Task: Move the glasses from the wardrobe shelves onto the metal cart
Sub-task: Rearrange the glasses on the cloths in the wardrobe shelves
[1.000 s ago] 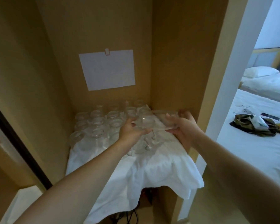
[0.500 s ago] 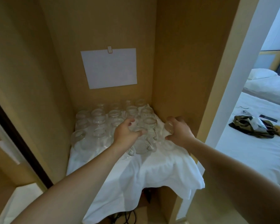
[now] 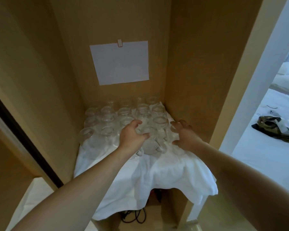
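Note:
Several clear glasses (image 3: 107, 116) stand close together on a white cloth (image 3: 165, 174) that covers the wardrobe shelf. My left hand (image 3: 132, 137) reaches in from above, and its fingers and thumb curl round the rim of a glass (image 3: 147, 130) in the front row. Near the right wall of the wardrobe, my right hand (image 3: 185, 137) curls its fingers and thumb round another glass (image 3: 173, 132). Both glasses are hard to make out because they are transparent. The metal cart is out of view.
A white sheet of paper (image 3: 120, 62) is clipped to the wardrobe's back panel. The cloth hangs over the shelf's front edge, with black cables (image 3: 137, 215) below it. A bed (image 3: 265, 147) with dark clothing (image 3: 277, 129) on it lies to the right, past the white door frame.
Both hands have dropped from just above the glasses down onto the front row and spread apart. My right hand has shifted toward the right wall.

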A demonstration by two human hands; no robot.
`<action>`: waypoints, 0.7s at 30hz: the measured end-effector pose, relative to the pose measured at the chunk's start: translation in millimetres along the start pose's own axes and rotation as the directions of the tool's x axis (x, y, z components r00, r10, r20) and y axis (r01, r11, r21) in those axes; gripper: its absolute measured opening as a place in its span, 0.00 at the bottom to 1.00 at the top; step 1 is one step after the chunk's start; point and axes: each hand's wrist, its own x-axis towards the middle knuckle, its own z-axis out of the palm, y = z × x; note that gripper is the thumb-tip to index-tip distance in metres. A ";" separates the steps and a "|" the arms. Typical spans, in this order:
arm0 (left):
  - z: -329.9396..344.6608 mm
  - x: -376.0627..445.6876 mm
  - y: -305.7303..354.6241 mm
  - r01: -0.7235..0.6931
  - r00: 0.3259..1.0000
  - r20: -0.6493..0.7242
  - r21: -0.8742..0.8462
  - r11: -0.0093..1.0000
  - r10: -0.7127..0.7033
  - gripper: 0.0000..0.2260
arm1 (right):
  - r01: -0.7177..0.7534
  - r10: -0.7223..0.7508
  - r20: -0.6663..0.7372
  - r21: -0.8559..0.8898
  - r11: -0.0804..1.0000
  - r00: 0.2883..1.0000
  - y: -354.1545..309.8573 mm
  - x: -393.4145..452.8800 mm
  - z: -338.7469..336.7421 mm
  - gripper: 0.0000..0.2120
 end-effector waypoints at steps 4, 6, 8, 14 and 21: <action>-1.6 0.2 5.9 -0.015 1.000 -0.003 0.034 0.999 0.015 0.26 | 0.016 -0.016 0.007 -0.012 1.000 1.000 3.0 2.2 -1.4 0.48; -1.5 0.5 8.4 -0.015 1.000 -0.014 0.030 0.999 0.015 0.26 | 0.017 -0.017 -0.005 -0.004 1.000 1.000 4.5 3.0 -2.0 0.48; -0.6 0.6 9.6 -0.014 1.000 -0.018 0.022 1.000 0.014 0.26 | 0.019 -0.019 -0.011 0.003 1.000 1.000 5.9 3.5 -2.5 0.49; 1.3 -2.4 9.2 -0.017 1.000 -0.012 0.023 1.000 0.018 0.27 | 0.042 -0.038 -0.035 0.110 0.993 0.999 4.1 0.3 -4.0 0.45; -1.4 1.5 5.9 0.001 1.000 -0.027 -0.011 1.000 -0.001 0.26 | 0.044 -0.031 -0.050 0.285 0.958 0.998 -2.4 1.4 -6.5 0.45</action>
